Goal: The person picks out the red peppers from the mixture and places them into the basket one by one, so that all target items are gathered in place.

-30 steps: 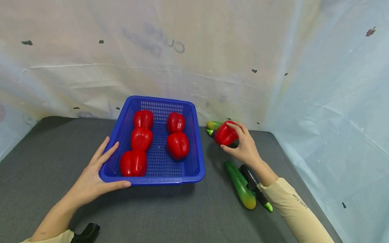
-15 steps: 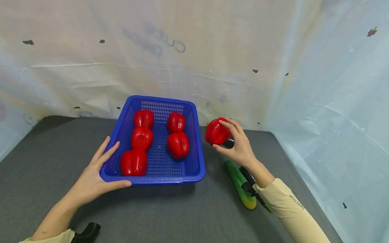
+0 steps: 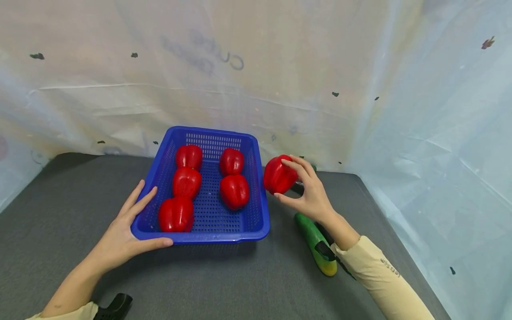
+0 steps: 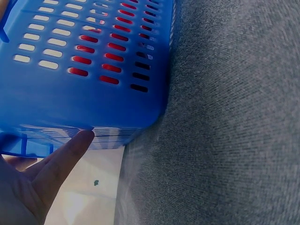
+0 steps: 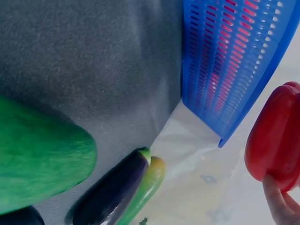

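Observation:
My right hand [image 3: 307, 191] holds a red bell pepper [image 3: 278, 174] between thumb and fingers, beside the right rim of a blue plastic basket [image 3: 262, 229]. In the right wrist view this bell pepper [image 5: 276, 136] appears at the right edge, with fingertips under it. Several red bell peppers stand in the basket: a column at the left [image 3: 186, 183] and two at the right [image 3: 234, 192]. My left hand [image 3: 120, 238] rests across the basket's near left corner, fingers straight and spread, thumb along the front rim. The left wrist view shows a finger against the basket's slotted outer wall [image 4: 70, 103].
A green zucchini-like vegetable [image 3: 316, 242] with a yellow end lies right of the basket, partly under the right wrist. Farther back lie a dark eggplant [image 5: 112, 187] and a green-yellow vegetable [image 5: 145, 185]. Plastic sheeting [image 3: 256, 75] hangs behind the grey tabletop [image 3: 240, 284].
My right hand has carried the bell pepper left, from above the back vegetables to the basket's right rim. The left hand and basket have stayed put.

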Motion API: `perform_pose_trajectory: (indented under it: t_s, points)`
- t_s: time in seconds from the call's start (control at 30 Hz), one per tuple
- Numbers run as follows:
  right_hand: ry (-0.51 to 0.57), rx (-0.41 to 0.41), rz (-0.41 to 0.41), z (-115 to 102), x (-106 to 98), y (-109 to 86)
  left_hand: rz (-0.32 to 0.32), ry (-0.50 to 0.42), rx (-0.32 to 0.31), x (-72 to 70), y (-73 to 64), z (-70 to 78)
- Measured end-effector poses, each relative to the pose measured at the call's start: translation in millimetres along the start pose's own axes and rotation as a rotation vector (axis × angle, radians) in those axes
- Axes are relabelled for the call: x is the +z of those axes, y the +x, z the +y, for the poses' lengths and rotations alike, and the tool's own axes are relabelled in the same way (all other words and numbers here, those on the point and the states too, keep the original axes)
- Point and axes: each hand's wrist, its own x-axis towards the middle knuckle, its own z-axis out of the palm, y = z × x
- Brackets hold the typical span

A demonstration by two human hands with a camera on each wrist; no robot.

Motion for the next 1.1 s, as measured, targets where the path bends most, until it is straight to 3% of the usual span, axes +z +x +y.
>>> perform_pose_trajectory:
  t_s: [0.67,1.1]
  points:
    - [0.049,-0.166,-0.119,-28,8,9.1,0.003,0.004,0.002,-0.2,0.0,-0.8]
    - [0.066,-0.208,-0.236,-40,13,12.4,-0.002,0.005,-0.018,0.1,1.1,0.5]
